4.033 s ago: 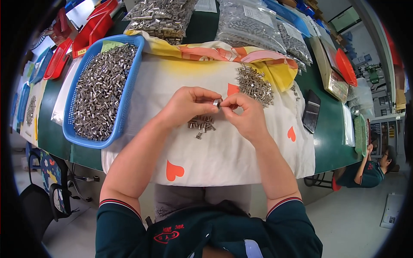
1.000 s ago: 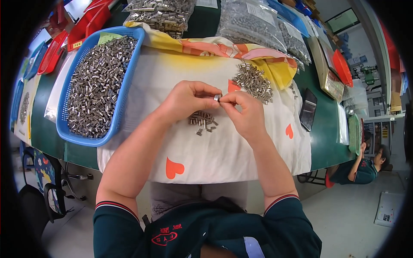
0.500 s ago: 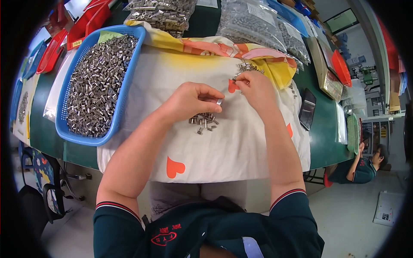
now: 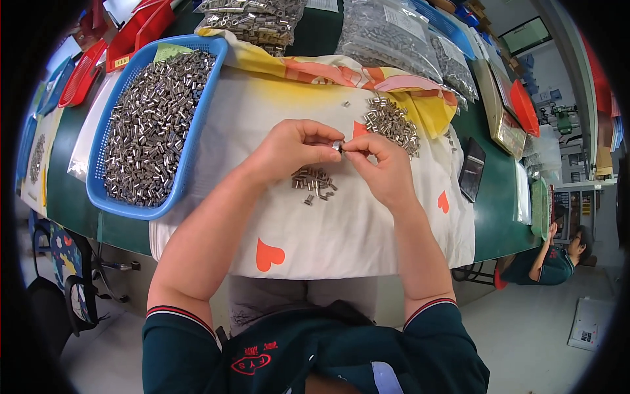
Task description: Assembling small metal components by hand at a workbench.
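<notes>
Between the thumb and fingers of my left hand is a small shiny metal sleeve. My right hand is closed in a pinch right beside it, fingertips meeting the sleeve's right side; whatever they hold is too small to make out. Below the hands lies a small pile of short metal cylinders on the white cloth. A larger pile of similar metal cylinders sits beyond my right hand, and one loose cylinder lies apart to its left.
A blue plastic basket full of metal cylinders stands at the left. Clear bags of metal parts line the back. On the green table at right lies a dark phone. A co-worker sits far right.
My right hand has come leftward and nearer, from the far pile to the sleeve in my left hand. The far pile is now uncovered. My left hand has barely shifted.
</notes>
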Available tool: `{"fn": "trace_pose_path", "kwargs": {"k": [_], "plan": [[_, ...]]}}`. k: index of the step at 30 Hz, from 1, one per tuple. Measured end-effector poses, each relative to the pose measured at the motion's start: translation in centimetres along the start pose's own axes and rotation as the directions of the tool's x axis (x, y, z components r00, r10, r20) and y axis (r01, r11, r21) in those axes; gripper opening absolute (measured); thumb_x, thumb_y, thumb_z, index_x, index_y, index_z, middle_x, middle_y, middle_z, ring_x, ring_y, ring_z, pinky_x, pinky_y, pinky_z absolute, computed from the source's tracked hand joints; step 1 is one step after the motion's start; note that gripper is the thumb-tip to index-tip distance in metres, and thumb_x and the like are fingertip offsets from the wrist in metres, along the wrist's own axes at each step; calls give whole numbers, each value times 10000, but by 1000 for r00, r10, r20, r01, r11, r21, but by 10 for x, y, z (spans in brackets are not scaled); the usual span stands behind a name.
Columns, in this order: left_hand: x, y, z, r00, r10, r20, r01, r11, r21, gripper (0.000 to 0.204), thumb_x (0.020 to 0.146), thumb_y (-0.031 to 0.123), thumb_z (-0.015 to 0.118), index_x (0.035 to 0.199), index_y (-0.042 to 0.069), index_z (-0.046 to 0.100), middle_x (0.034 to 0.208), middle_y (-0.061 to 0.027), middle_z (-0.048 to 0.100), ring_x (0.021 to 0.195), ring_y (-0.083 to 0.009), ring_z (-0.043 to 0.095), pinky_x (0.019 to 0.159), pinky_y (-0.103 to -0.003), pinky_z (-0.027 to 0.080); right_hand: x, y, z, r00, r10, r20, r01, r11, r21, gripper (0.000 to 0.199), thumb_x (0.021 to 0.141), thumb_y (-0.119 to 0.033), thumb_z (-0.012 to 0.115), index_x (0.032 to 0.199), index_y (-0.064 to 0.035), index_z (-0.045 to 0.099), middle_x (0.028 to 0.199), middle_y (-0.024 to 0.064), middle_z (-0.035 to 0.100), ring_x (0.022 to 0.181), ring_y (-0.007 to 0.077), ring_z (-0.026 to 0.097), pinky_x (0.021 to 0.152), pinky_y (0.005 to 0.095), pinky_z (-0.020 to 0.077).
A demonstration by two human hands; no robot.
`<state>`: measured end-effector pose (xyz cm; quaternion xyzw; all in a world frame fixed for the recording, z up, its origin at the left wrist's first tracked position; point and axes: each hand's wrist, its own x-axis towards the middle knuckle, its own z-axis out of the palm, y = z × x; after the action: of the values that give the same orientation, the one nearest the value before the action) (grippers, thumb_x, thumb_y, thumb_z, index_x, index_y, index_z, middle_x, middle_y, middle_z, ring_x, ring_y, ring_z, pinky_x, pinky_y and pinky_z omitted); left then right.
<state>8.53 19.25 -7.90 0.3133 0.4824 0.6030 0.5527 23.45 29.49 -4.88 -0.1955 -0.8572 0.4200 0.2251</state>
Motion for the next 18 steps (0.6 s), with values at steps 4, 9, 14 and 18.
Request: {"fn": "trace_pose_path", "kwargs": {"k": [4,9,14,18], "plan": [[2,-3,0,1000,-4,-20,6,998,62,279,736,24,648,1001,-35,583,848,-48,611,762,-72,562,689,-200,468,-3,-5,5,1000,0,-23,-3,996,-89,84,702,9,600,784,-14,599,732,44,593,680,136,555,614,241,432],[0,0,4,994,38,-101,-13,970,241,270,732,19,650,989,-41,591,850,-67,623,753,-85,571,683,-210,475,-5,-1,13,974,-216,-75,177,921,-347,78,706,-31,594,783,-21,590,728,63,600,664,169,568,600,270,437],[-2,2,2,1000,-15,0,15,993,119,282,719,31,667,981,-43,595,858,-73,626,761,-94,577,693,-217,478,-4,-2,-3,992,108,62,-105,994,-43,97,712,-59,612,801,-22,592,717,43,609,630,122,556,575,247,430],[-5,5,1,998,-52,31,46,981,189,292,711,41,676,979,-43,596,870,-75,626,763,-92,579,697,-219,480,9,4,-13,948,237,211,-230,971,-57,116,725,-94,610,819,-26,604,697,30,600,613,95,536,559,226,417]]}}
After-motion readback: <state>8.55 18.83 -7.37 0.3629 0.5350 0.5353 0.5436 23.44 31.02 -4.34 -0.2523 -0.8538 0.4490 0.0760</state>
